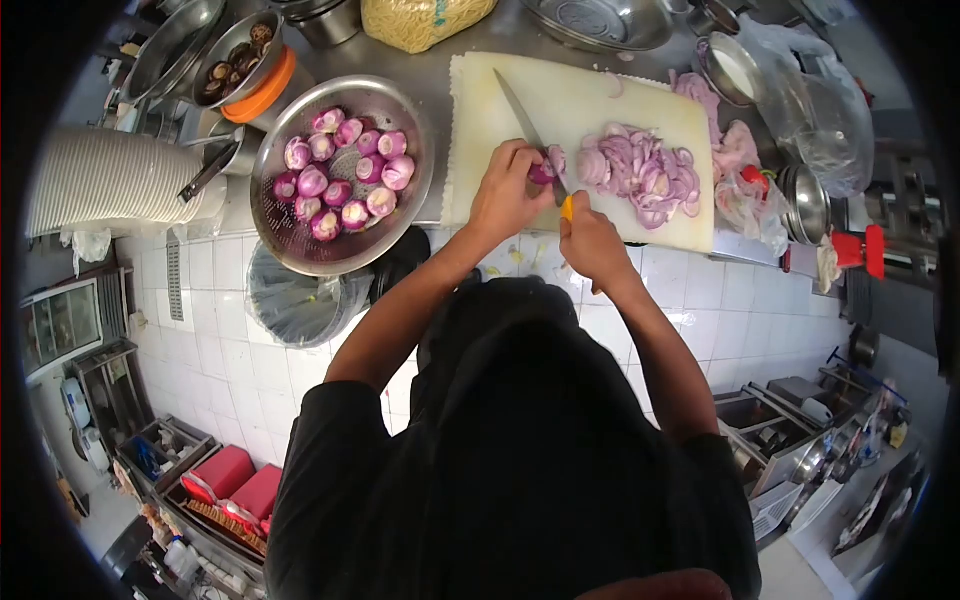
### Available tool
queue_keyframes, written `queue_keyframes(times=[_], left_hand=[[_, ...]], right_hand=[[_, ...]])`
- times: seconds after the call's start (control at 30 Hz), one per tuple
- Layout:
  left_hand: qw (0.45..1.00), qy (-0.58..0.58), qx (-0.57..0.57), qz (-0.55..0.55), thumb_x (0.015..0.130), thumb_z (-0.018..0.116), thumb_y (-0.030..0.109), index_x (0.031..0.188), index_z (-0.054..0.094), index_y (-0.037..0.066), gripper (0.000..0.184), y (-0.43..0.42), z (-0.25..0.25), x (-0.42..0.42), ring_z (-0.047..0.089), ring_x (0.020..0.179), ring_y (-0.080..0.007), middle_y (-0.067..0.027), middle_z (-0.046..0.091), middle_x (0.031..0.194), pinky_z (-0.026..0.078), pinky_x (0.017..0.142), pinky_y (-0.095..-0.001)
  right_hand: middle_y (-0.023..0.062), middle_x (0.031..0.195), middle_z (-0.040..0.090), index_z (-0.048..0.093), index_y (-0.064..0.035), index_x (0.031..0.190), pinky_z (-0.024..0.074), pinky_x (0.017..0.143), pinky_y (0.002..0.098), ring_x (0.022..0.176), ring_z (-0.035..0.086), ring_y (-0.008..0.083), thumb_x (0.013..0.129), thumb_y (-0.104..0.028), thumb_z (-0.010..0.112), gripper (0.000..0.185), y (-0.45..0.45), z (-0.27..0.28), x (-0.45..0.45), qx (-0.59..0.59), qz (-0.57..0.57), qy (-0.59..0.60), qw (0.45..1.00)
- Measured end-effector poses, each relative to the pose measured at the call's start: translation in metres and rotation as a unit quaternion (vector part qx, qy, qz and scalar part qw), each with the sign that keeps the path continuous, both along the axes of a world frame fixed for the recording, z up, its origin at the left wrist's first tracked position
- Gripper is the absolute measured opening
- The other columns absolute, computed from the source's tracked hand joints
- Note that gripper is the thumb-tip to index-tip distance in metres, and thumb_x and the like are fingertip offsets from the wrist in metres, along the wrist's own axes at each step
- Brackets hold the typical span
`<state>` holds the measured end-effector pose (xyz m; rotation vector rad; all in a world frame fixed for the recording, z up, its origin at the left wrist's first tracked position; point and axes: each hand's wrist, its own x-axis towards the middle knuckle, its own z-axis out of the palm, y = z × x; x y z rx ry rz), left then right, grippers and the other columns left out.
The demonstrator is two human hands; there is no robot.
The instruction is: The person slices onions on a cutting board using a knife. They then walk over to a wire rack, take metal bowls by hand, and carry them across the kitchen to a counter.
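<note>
- Left hand (507, 198): fingers curled, pinching a purple onion piece (543, 174) down on the cutting board (480, 125).
- Right hand (592, 240): wrapped around the yellow handle of a knife (518, 112); blade crosses the board diagonally, tip toward its far left corner.
- Blade sits right beside the held piece, between left fingers and the sliced onion heap (645, 178) on the board's right half. Can't tell how deep the cut is.
- Perforated metal colander (275, 225) left of the board on the tabletop (425, 78), with peeled whole onions (313, 180) in it.
- Bag of noodles (425, 22) beyond, between colander and board.
- Plastic-lined bin (300, 315) on the floor, near the colander's front edge.
</note>
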<state>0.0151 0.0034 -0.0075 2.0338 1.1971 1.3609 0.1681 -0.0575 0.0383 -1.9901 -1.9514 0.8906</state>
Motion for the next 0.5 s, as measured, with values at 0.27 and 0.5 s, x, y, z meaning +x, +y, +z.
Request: queue_keyframes(times=[0.27, 0.5], left_hand=[[0.997, -0.033, -0.074, 0.003, 0.064, 0.074, 0.001, 0.095, 0.053, 0.004, 0.038, 0.010, -0.007, -0.002, 0.055, 0.101, -0.0362, -0.0160, 0.055, 0.109, 0.048, 0.085, -0.0409], [0.961, 0.234, 0.080, 0.127, 0.070, 0.071, 0.009, 0.101, 0.066, 0.002, 0.033, 0.025, 0.015, -0.025, 0.053, 0.101, -0.0365, -0.0176, 0.057, 0.114, 0.043, 0.091, -0.0422]], right_hand=[[0.0100, 0.067, 0.054, 0.045, -0.0036, 0.109, 0.0451, 0.043, 0.0331, 0.047, 0.056, 0.0192, 0.093, -0.023, 0.057, 0.029, 0.008, 0.011, 0.025, -0.140, -0.064, 0.188, 0.970], [0.0051, 0.066, 0.052, 0.049, -0.0037, 0.107, 0.0419, 0.040, 0.0276, 0.043, 0.049, 0.0121, 0.093, -0.021, 0.058, 0.024, -0.010, 0.024, 0.030, -0.093, -0.137, 0.252, 0.953]])
